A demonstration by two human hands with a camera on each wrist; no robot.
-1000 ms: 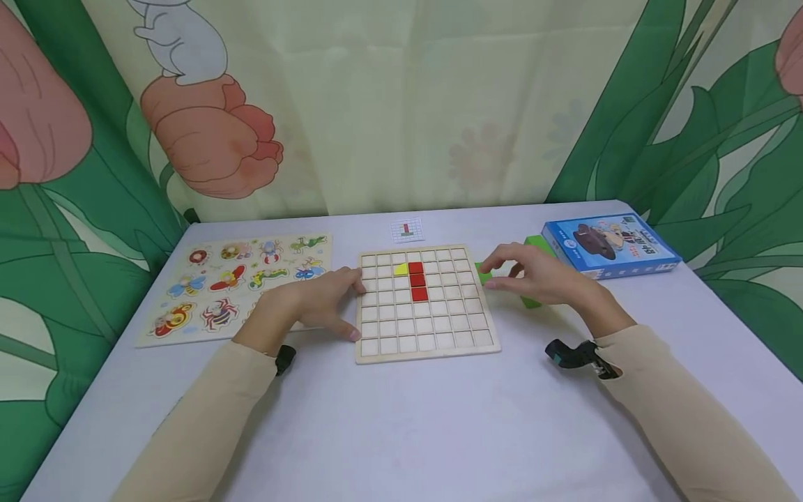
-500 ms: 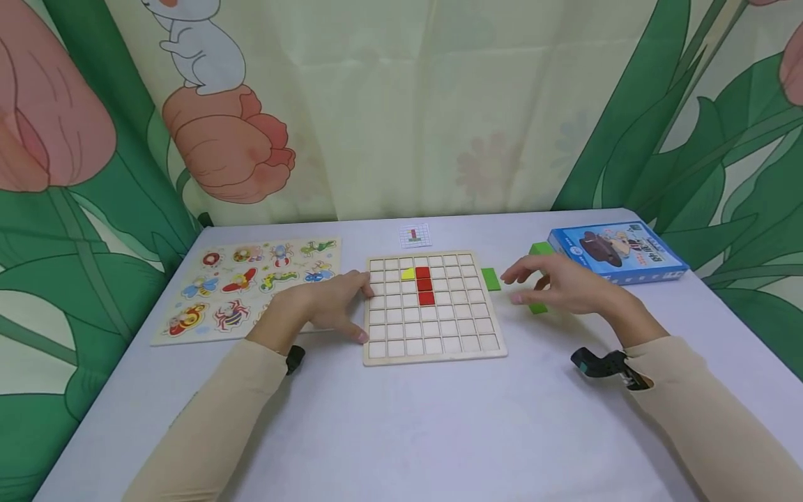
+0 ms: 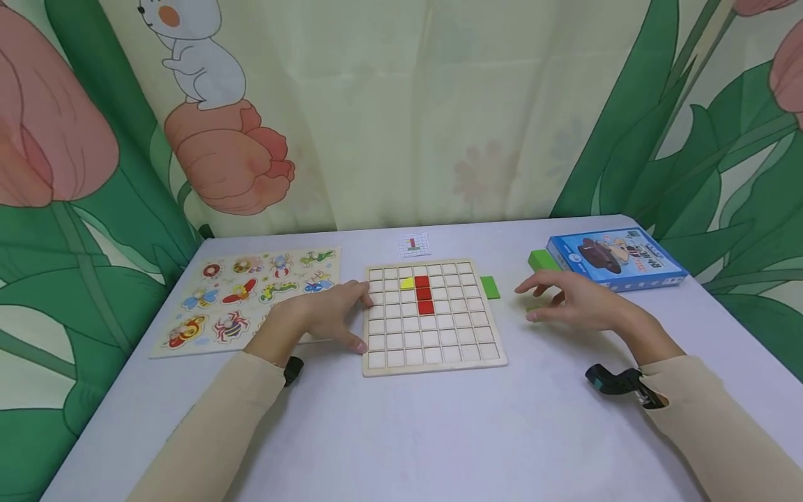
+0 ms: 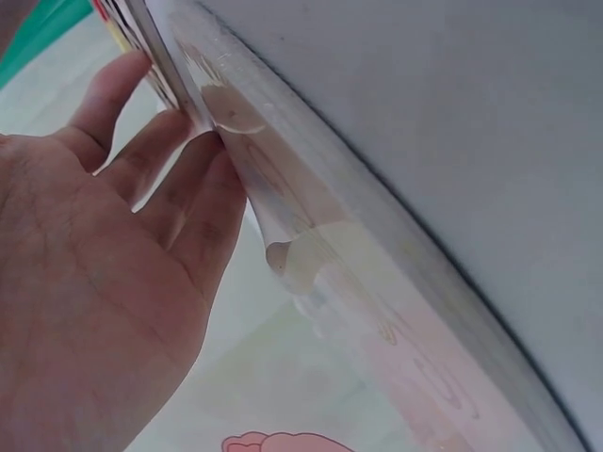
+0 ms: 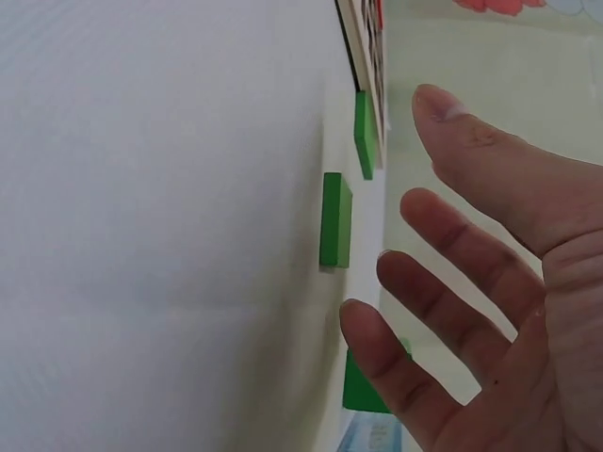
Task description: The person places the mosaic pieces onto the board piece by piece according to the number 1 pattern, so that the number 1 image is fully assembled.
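A wooden grid board lies on the table, with several red square tiles in a column and a yellow tile beside the top one. My left hand rests at its left edge, thumb and fingertips touching the rim. My right hand hovers right of the board, holding nothing, its fingers loosely bent and apart. A green tile lies against the board's right edge. Below the right hand is another green block, seen in the right wrist view and hidden by the hand from the head.
A blue box lies at the back right, with a green block against its left side. An insect puzzle board lies to the left. A small pattern card is behind the grid board. A printed curtain hangs behind the table.
My right hand has drawn back to the right, away from the green tile at the board's edge, which now shows fully. The left hand stays at the board. The head view has shifted slightly.
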